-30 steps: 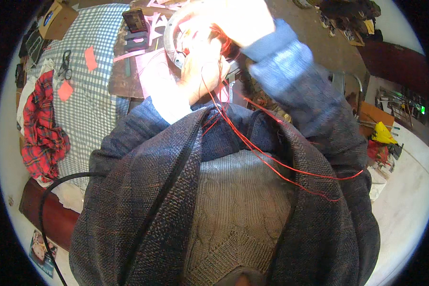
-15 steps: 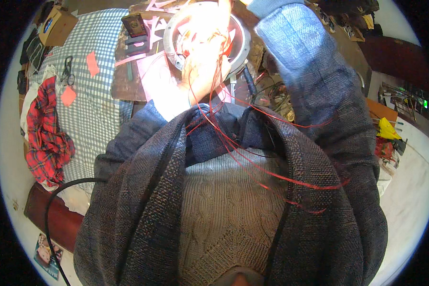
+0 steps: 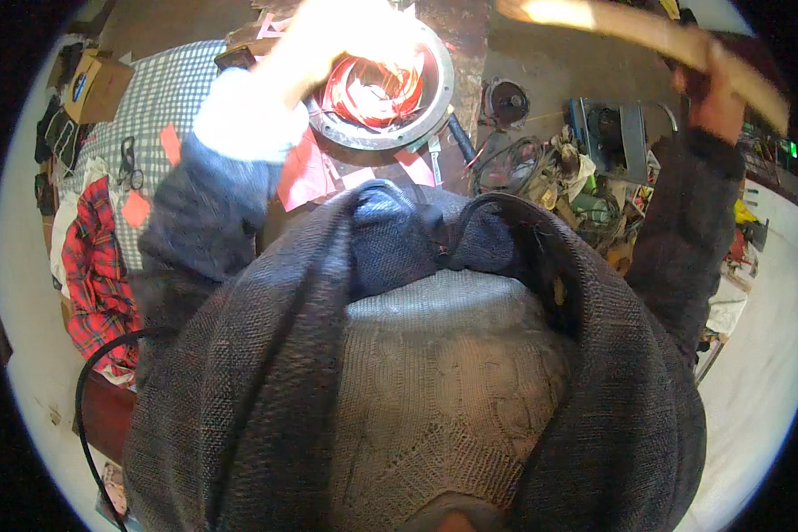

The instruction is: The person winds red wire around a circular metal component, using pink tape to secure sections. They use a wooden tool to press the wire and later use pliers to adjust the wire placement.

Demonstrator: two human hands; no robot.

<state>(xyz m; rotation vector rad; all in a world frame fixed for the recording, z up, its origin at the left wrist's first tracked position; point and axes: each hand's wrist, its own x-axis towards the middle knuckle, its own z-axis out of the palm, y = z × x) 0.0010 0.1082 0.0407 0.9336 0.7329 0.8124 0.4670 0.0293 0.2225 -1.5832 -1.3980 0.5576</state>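
A round metal motor stator (image 3: 363, 140) with red copper wire coils (image 3: 377, 93) inside stands at the top centre. My left hand (image 3: 315, 49) reaches over its far left rim. Glare washes out the fingers there, and whether they hold anything is hidden. Out to the upper right, my right hand (image 3: 718, 102) is closed round a long wooden stick (image 3: 629, 25). The stick is raised in the air, slanting from the top centre down to the right, and slightly blurred. Pink paper sheets (image 3: 306, 173) lie against the near side of the stator.
A dark-handled tool (image 3: 461, 137) and a knife-like blade (image 3: 434, 160) lie by the stator's near right side. Cables (image 3: 514, 164) and a blue-grey metal frame (image 3: 629, 142) clutter the right. At left are a checked cloth (image 3: 164, 102), scissors (image 3: 129, 164) and a cardboard box (image 3: 97, 86).
My left hand has moved up and left from the stator's middle. My right hand has come into view at the right with the wooden stick. The red wires hanging across my front are gone.
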